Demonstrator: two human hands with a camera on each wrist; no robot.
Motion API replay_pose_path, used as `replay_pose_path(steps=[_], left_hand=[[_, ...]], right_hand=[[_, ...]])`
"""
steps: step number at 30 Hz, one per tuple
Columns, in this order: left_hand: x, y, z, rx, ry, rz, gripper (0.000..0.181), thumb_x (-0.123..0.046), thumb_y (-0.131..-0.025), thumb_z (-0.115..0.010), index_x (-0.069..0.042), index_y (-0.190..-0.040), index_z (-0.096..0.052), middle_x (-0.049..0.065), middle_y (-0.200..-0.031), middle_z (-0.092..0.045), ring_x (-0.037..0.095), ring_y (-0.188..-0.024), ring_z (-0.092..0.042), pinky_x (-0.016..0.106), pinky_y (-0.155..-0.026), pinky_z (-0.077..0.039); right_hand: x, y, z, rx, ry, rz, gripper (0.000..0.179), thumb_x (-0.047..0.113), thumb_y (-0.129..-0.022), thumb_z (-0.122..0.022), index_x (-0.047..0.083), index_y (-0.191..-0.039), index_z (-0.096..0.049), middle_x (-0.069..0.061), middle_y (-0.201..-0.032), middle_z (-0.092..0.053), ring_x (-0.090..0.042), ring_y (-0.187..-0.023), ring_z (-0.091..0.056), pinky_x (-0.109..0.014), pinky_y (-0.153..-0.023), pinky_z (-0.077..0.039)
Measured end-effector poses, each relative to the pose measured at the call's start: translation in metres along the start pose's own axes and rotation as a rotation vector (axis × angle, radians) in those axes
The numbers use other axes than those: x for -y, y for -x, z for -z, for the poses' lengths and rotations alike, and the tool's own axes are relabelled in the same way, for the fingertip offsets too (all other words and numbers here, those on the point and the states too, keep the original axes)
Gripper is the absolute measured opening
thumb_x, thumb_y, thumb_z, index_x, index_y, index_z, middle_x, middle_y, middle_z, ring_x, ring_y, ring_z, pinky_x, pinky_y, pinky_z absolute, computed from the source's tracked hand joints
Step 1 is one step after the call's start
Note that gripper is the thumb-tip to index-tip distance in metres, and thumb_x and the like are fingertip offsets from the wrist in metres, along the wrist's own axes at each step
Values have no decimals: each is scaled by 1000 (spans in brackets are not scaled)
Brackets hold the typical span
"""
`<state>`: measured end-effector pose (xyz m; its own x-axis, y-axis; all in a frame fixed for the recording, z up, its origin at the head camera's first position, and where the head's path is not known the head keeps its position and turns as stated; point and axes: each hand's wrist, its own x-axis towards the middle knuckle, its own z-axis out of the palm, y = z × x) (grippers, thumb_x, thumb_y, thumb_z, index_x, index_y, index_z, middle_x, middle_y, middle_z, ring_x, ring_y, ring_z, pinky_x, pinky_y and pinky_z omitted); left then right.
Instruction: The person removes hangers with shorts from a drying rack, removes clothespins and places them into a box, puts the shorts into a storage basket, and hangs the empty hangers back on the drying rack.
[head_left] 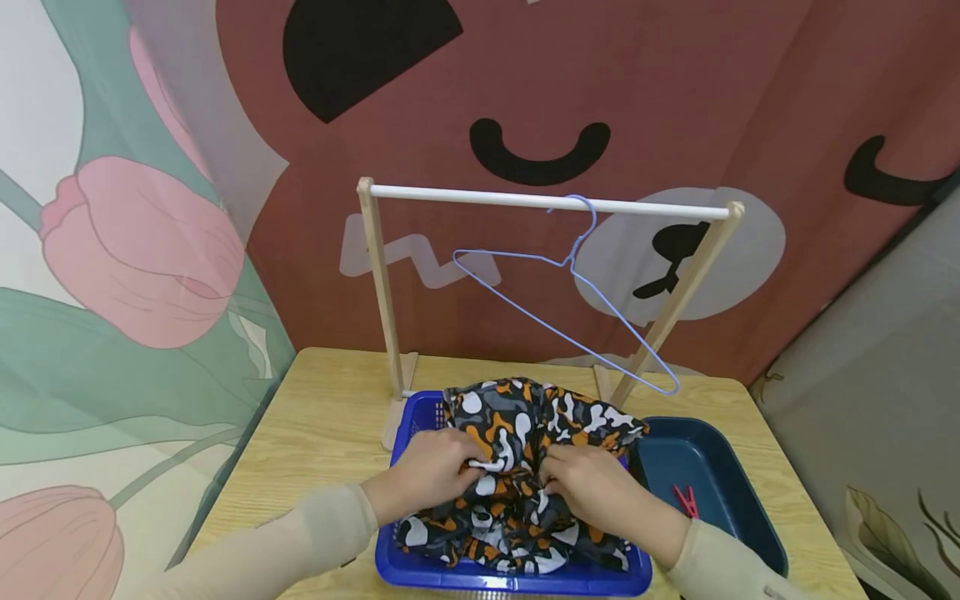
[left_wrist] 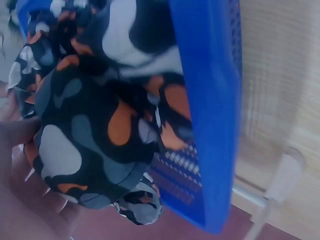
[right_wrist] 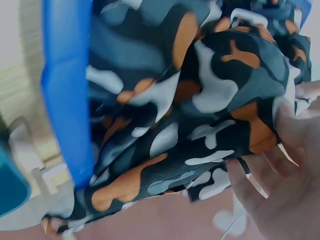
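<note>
A garment (head_left: 510,417) printed in black, orange, white and grey lies bunched in a blue plastic basket (head_left: 402,425), its far part raised and draped over the back rim. My left hand (head_left: 431,467) grips the cloth left of the middle, fingers curled into it. On the other side my right hand (head_left: 588,483) pinches a fold near the center. In the left wrist view the fabric (left_wrist: 90,135) bulges beside the fingers. A long folded edge of the garment (right_wrist: 150,180) runs from the right hand past the basket rim (right_wrist: 65,90) in the right wrist view.
Behind the basket stands a wooden rack with a white rail (head_left: 465,197). A blue wire hanger (head_left: 570,262) hangs from it, tilted down to the right. A dark teal tray (head_left: 723,458) sits at the right, with a red clothespin (head_left: 686,502) in it. All stand on a wooden table (head_left: 300,425).
</note>
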<state>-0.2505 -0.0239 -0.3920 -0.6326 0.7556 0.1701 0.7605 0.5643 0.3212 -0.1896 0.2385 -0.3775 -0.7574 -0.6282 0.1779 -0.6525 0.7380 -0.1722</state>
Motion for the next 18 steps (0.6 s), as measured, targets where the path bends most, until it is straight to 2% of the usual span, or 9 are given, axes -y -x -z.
replay_pose_path(steps=[4, 10, 14, 16, 18], left_hand=[[-8, 4, -12, 104, -16, -103, 8, -18, -88, -74, -23, -94, -77, -14, -93, -70, 3, -82, -63, 22, -66, -52], [-10, 10, -25, 240, -95, -228, 9, -20, -89, -73, -23, -96, -76, -14, -89, -69, 0, -77, -62, 17, -62, -49], [-10, 8, -26, 341, -111, -256, 13, -34, -92, -71, -25, -100, -76, -16, -87, -66, -3, -74, -58, 17, -59, -46], [-12, 4, -24, 359, -85, -250, 17, -40, -94, -67, -27, -99, -77, -18, -85, -66, -5, -72, -57, 16, -58, -43], [-14, -1, -20, 347, -55, -234, 20, -43, -96, -63, -28, -97, -77, -20, -83, -65, -7, -69, -55, 15, -57, -42]], right_hand=[[9, 0, -5, 137, -20, 35, 14, 15, -83, -81, 19, -80, -68, 13, -79, -57, 0, -70, -55, -23, -62, -48], [8, 6, -13, 278, -82, -58, 7, 20, -86, -78, 17, -82, -73, 14, -79, -59, -2, -71, -57, -26, -64, -49], [3, 9, -12, 305, -130, -82, 7, 23, -90, -74, 16, -92, -75, 11, -88, -65, -4, -77, -61, -29, -69, -52], [-1, 8, -8, 288, -160, -90, 9, 22, -92, -72, 15, -97, -75, 10, -91, -67, -4, -79, -61, -29, -70, -52], [-9, 7, -1, 254, -177, -105, 10, 20, -93, -71, 14, -101, -75, 9, -92, -68, -3, -79, -62, -29, -69, -52]])
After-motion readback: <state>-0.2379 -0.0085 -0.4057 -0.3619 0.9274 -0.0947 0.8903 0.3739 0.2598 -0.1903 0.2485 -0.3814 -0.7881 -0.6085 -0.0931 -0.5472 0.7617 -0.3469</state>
